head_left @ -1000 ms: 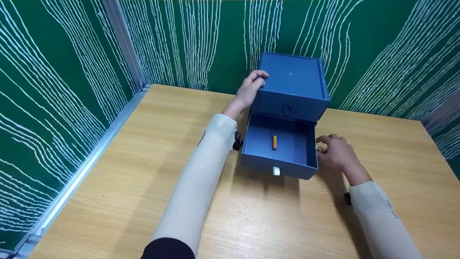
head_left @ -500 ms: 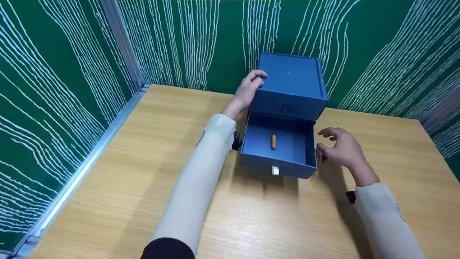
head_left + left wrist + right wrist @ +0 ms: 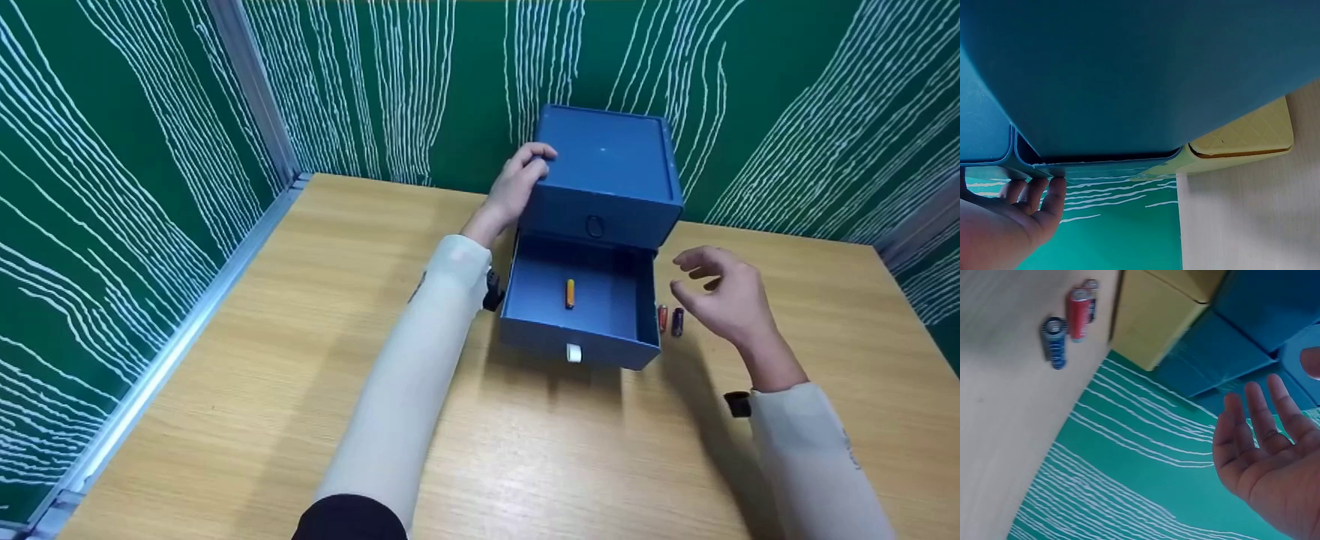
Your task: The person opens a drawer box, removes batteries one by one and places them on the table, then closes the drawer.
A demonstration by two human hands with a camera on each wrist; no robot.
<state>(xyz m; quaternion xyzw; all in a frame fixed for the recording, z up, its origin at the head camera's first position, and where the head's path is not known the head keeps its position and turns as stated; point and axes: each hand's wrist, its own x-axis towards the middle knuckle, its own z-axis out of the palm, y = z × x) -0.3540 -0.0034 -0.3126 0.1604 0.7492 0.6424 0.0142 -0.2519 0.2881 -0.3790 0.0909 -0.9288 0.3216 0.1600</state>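
My left hand [image 3: 517, 184] grips the upper left edge of a blue drawer unit [image 3: 611, 161], fingers bent over its top. In the left wrist view its fingertips [image 3: 1057, 188] lie against the unit's side. Below the top section, a drawer [image 3: 607, 311] with a white pull tab stands pulled out. A yellow-orange battery [image 3: 570, 294] lies inside it. To the drawer's right, my right hand [image 3: 727, 296] hovers over the table with loosely bent fingers and nothing held. Near it are a red battery [image 3: 1078, 315] and a blue battery [image 3: 1055, 342], with a dark battery [image 3: 1092, 301] behind them.
The drawer unit's lowest section [image 3: 1154, 318] is yellow. A green wall [image 3: 480, 90] with white wavy lines stands close behind the unit, and another wall [image 3: 97, 187] rises at the left. The wooden table [image 3: 360, 315] stretches out in front.
My right hand has drawn back up and to the right, its fingers spreading, and batteries beside the drawer have come into sight. The left hand stays on the drawer unit.
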